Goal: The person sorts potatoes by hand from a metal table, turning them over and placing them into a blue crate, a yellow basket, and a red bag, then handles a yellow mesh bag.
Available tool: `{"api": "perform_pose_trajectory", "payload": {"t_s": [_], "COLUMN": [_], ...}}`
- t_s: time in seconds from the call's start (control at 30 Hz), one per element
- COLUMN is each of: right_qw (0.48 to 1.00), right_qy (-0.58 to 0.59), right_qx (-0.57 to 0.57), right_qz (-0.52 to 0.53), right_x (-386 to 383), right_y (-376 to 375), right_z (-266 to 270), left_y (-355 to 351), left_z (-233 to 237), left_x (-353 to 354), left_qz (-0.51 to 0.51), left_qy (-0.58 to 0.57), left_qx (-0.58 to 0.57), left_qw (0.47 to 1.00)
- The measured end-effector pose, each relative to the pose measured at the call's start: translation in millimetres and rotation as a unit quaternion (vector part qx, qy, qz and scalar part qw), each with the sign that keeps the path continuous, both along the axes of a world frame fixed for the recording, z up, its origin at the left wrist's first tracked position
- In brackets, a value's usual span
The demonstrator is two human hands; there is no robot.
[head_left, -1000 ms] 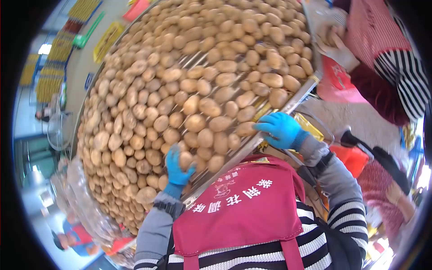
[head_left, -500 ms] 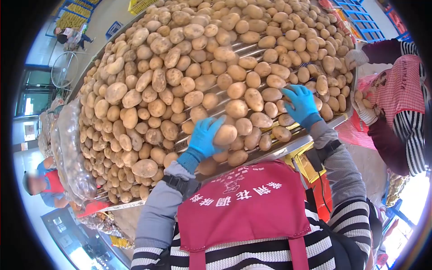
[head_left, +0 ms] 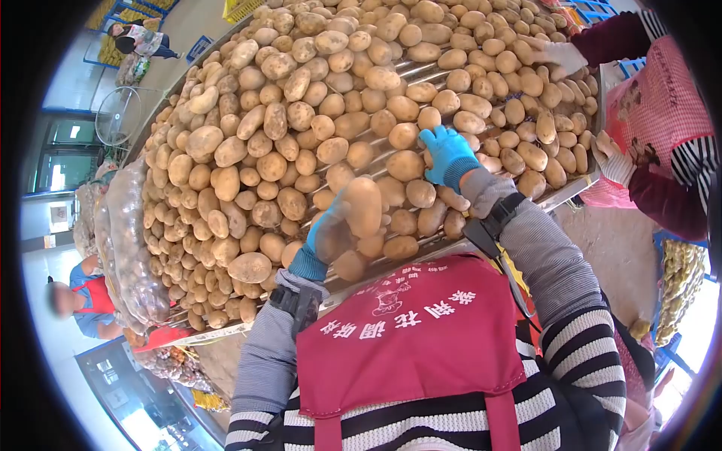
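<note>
My left hand (head_left: 325, 239), in a blue glove, is closed round a large potato (head_left: 363, 207) above the near edge of the heap. Motion smears its fingers and the potato. My right hand (head_left: 448, 155), gloved in blue too, rests over the potatoes right of the middle. Its thumb and fingers are apart, the fingertips touching a potato (head_left: 403, 135) or lying just beside it. Brown potatoes of many sizes lie all about both hands on a slatted metal table (head_left: 421, 74), whose bars show between them.
On the right, a co-worker in a pink checked apron (head_left: 662, 90) stretches a gloved hand (head_left: 560, 56) over the heap. Filled clear sacks (head_left: 135, 248) line the left side, where another person (head_left: 83, 297) stands. The metal rim (head_left: 560, 197) runs close before me.
My right hand has moved left and slightly nearer my left hand. My left hand has raised its potato a little. The co-worker's hand has reached farther in over the heap.
</note>
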State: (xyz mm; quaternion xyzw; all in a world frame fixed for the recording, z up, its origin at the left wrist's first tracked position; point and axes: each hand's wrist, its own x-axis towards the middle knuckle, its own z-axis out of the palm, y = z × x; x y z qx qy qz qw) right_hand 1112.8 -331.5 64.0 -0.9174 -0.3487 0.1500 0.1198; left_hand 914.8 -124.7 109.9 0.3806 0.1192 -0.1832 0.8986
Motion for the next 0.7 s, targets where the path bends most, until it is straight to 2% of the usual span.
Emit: {"api": "perform_pose_trajectory", "payload": {"t_s": [0.07,0.1,0.17,0.2,0.23,0.3,0.33,0.43,0.47,0.5,0.57,0.6,0.63,0.67,0.7], "right_qw": [0.995,0.979,0.909,0.843,0.751,0.602,0.543,0.454,0.461,0.468,0.471,0.505,0.633,0.727,0.782], "right_qy": [0.007,0.021,0.048,0.164,0.273,0.380,0.375,0.356,0.332,0.291,0.218,0.187,0.077,-0.034,-0.142], "right_qx": [0.095,0.195,0.384,0.450,0.503,0.599,0.625,0.650,0.654,0.628,0.571,0.534,0.361,0.168,-0.029], "right_qz": [-0.007,-0.056,-0.152,-0.244,-0.329,-0.367,-0.418,-0.495,-0.498,-0.549,-0.636,-0.651,-0.680,-0.665,-0.606], "right_x": [-5.1,-10.4,-28.2,-35.1,-43.7,-75.4,-92.6,-147.5,-165.9,-180.0,-204.5,-216.2,-227.0,-233.2,-230.1], "right_y": [-20.3,-32.3,-63.3,-83.2,-103.4,-141.8,-160.7,-234.9,-249.8,-266.2,-292.1,-303.7,-311.1,-313.0,-294.8], "right_z": [-12.4,-12.5,-13.7,-17.1,-19.7,6.7,-0.8,-26.9,-21.6,-25.4,-57.2,-79.7,-94.9,-107.4,-98.4], "left_y": [-3.9,-6.6,-6.2,-4.4,-4.0,-8.2,-11.4,-19.5,-26.3,-30.7,-34.5,-35.7,-43.0,-54.3,-59.1], "left_z": [3.8,8.5,11.5,9.6,9.1,10.4,9.9,0.7,-4.4,-8.9,-15.4,-20.5,-17.4,-12.2,-6.9], "left_x": [-2.1,-1.1,-4.1,-7.8,-10.1,-9.6,-7.0,2.8,5.5,7.5,9.8,10.8,12.2,12.5,12.4], "left_qz": [0.024,0.027,0.026,0.021,0.014,0.025,0.026,-0.015,-0.020,-0.022,-0.019,-0.075,-0.064,-0.047,-0.023], "left_qy": [-0.004,-0.022,-0.037,-0.032,-0.026,0.009,0.027,0.081,0.096,0.110,0.135,0.092,0.108,0.121,0.130], "left_qx": [-0.050,-0.064,-0.095,-0.111,-0.130,-0.096,-0.081,-0.195,-0.199,-0.199,-0.188,-0.241,-0.231,-0.220,-0.204], "left_qw": [0.998,0.997,0.994,0.993,0.991,0.995,0.996,0.977,0.975,0.973,0.973,0.963,0.965,0.967,0.970]}}
